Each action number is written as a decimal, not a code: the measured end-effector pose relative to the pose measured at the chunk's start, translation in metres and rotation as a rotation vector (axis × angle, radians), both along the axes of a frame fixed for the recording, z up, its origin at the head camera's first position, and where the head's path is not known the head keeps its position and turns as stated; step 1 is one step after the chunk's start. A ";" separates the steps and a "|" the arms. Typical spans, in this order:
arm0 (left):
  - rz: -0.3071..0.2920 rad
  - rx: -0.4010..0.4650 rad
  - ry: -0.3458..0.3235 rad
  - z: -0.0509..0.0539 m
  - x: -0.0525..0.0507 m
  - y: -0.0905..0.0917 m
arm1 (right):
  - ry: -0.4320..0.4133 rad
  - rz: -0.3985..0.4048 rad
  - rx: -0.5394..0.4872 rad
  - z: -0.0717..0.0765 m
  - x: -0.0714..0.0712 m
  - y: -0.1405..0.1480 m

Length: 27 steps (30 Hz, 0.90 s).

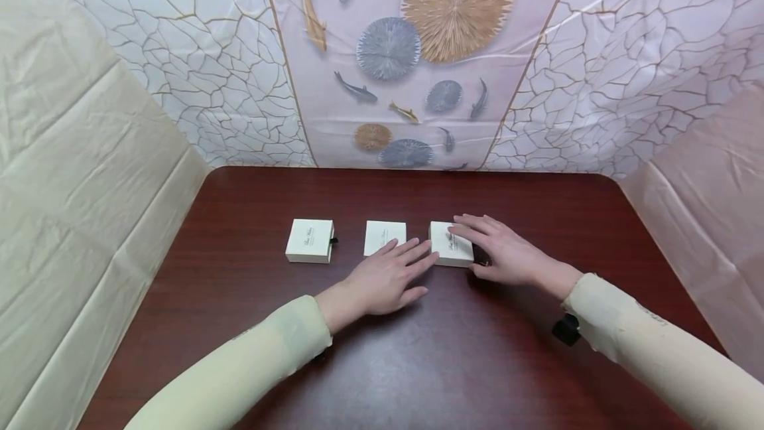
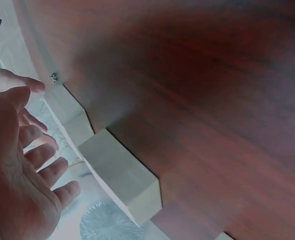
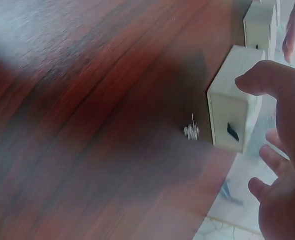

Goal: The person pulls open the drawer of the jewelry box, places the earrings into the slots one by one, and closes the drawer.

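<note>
Three small white drawer boxes with dark print stand in a row on the table. My left hand (image 1: 390, 279) lies with spread fingers over the near edge of the middle box (image 1: 384, 233), its fingertips close to the right box (image 1: 451, 252). Over the right box's right side is my right hand (image 1: 507, 252), fingers extended above the top and thumb by the near right corner. Whether they touch it I cannot tell. A black pull tab (image 3: 233, 132) shows on that box's end. Beside it lies a small silvery, sparkling piece with a thin pin (image 3: 191, 132), perhaps a stud earring.
The left box (image 1: 309, 241) stands apart, its black tab (image 1: 334, 240) pointing right. The dark red wooden table (image 1: 453, 357) ends at a patterned cloth backdrop (image 1: 394, 111). Pale cloth walls (image 1: 77, 171) flank both sides.
</note>
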<state>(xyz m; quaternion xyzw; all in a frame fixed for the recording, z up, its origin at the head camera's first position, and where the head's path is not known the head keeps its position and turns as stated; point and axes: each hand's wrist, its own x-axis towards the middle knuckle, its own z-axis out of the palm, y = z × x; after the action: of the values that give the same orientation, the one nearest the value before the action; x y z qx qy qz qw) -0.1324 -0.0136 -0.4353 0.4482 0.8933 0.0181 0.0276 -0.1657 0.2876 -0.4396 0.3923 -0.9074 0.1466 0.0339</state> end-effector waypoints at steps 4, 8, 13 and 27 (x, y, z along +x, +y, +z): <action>0.007 -0.011 0.026 0.002 -0.006 0.012 | -0.008 -0.065 0.013 0.006 0.005 0.011; 0.018 -0.030 0.039 0.002 -0.012 0.026 | -0.021 -0.137 0.029 0.009 0.010 0.021; 0.043 -0.053 0.040 0.001 -0.020 0.041 | 0.005 -0.185 0.034 0.007 0.019 0.033; 0.063 -0.062 0.041 -0.015 -0.037 0.065 | 0.071 -0.148 0.020 -0.016 0.035 0.041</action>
<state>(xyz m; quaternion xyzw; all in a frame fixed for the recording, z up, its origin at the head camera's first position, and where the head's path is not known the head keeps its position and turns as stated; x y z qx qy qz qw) -0.1694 0.0515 -0.4505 0.4190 0.9076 -0.0177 0.0226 -0.1307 0.3286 -0.4556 0.3295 -0.9335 0.1208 0.0729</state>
